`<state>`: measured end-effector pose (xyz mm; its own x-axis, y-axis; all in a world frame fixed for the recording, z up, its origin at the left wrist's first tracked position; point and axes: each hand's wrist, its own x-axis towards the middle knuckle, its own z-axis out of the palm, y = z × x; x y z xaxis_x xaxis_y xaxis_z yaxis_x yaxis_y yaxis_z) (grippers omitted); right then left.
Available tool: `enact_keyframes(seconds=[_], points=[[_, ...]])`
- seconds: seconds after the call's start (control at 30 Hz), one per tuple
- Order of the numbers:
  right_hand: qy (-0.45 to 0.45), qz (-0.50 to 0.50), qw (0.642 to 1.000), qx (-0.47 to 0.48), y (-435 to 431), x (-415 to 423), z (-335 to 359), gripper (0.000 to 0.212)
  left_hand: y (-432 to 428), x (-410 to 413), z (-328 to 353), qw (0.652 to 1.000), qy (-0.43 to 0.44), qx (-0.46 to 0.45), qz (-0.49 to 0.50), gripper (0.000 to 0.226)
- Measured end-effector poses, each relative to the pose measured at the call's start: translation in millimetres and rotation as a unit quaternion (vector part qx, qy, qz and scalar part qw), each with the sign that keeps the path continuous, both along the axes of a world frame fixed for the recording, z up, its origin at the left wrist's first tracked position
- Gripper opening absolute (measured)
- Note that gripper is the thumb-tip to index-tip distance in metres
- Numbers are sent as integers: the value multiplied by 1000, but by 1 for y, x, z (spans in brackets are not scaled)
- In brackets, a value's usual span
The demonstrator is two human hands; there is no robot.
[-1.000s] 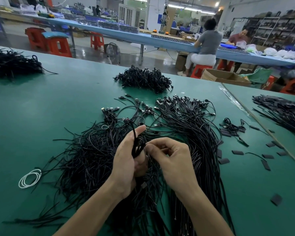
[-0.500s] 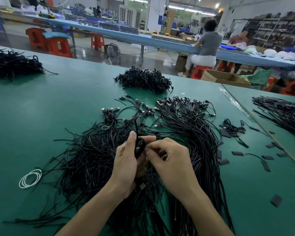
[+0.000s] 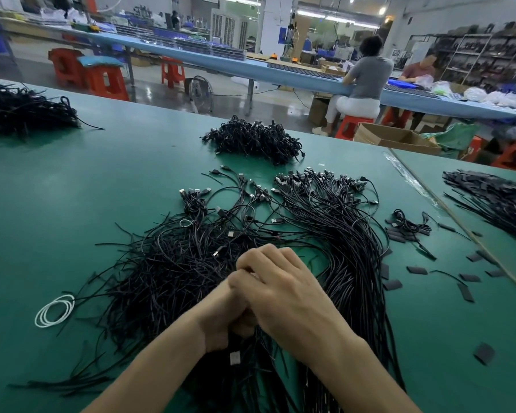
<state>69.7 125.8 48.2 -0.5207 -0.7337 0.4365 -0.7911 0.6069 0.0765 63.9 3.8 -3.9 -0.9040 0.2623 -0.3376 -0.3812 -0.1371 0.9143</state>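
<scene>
My two hands meet over a wide spread of loose black USB cables [image 3: 340,234] on the green table [image 3: 87,189]. My left hand [image 3: 221,317] is curled, and a silver USB plug [image 3: 234,358] hangs just below it. My right hand [image 3: 283,290] lies over the left, with its fingers bent down across the left fingers. The small coiled cable they grip is hidden between them.
A heap of coiled, tied cables [image 3: 253,141] lies at the far centre, another heap [image 3: 21,108] at far left, and more cables [image 3: 495,198] on the adjoining table at right. Black tie strips [image 3: 417,269] are scattered to the right; a white wire ring [image 3: 54,311] lies left.
The coiled cable stood visible between my thumbs before. My right hand has since closed over the left, both dropped nearer to me, and the coil is now covered.
</scene>
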Motion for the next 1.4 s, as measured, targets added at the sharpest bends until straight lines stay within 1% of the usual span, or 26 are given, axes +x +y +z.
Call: enact_keyframes(seconds=[0.03, 0.07, 0.1, 0.13, 0.17, 0.2, 0.27, 0.3, 0.37, 0.5, 0.63, 0.7, 0.83, 0.9, 1.03, 1.1, 1.17, 1.23, 1.27, 1.3, 1.33, 1.4], points=[[-9, -3, 1000, -3, -1, 0, 1, 17, 4, 3, 0, 1000, -10, 8, -17, 16], [-14, -13, 999, -28, -2, 0, 1, 14, 6, 4, 0, 999, -17, 24, -17, 15], [-18, -28, 997, -72, -2, 0, 1, 9, 7, 2, 0, 999, -14, 41, -5, 16], [-25, -45, 991, -123, -1, 1, 0, 5, 5, -1, 1, 998, -5, 53, 15, 15], [-36, -66, 983, -166, 0, 3, 0, 8, 4, -6, 2, 997, -3, 58, 43, 14], [-60, -90, 976, -189, 2, 4, 0, 11, 2, -11, 3, 995, -15, 57, 76, 17], [-133, -150, 961, -188, 6, 4, -3, 17, -1, -17, 4, 987, -58, 51, 143, 42], [-174, -177, 951, -183, 8, 3, -6, 19, -1, -19, 5, 983, -65, 54, 166, 52], [-232, -209, 929, -197, 11, -1, -13, 19, 0, -18, 7, 981, -49, 67, 177, 56], [-285, -208, 897, -265, 9, -2, -20, 12, 1, -15, 11, 981, -23, 82, 175, 58], [-317, -198, 865, -336, 3, -3, -19, 17, 4, -12, 14, 984, 1, 68, 162, 54], [-344, -200, 846, -354, 4, -5, -18, 11, 6, -10, 16, 985, 6, 82, 153, 54], [-421, -190, 802, -379, 7, -8, -16, 9, 4, -8, 20, 984, 24, 115, 131, 54], [-421, -190, 795, -394, 8, -8, -16, 9, 3, -7, 19, 985, 31, 116, 127, 54], [-367, -188, 822, -393, 8, -5, -15, 13, 3, -11, 13, 987, 45, 70, 137, 53], [-320, -195, 853, -363, 7, -4, -16, 14, 5, -13, 9, 985, 49, 66, 150, 55], [-260, -198, 900, -288, 5, -1, -17, 11, 7, -13, 8, 981, 51, 76, 171, 59], [-156, -183, 952, -190, 4, 2, -17, 10, 8, -14, 7, 979, 57, 69, 185, 61], [-100, -169, 971, -135, 5, 3, -16, 6, 8, -14, 7, 979, 59, 54, 189, 60], [-62, -152, 982, -88, 6, 3, -15, 5, 8, -13, 7, 979, 61, 38, 190, 58], [-43, -136, 988, -53, 6, 4, -13, 11, 8, -13, 7, 981, 63, 29, 182, 57], [-12, -99, 995, -8, 9, 1, -9, 13, 7, -12, 8, 987, 55, 21, 150, 58]])
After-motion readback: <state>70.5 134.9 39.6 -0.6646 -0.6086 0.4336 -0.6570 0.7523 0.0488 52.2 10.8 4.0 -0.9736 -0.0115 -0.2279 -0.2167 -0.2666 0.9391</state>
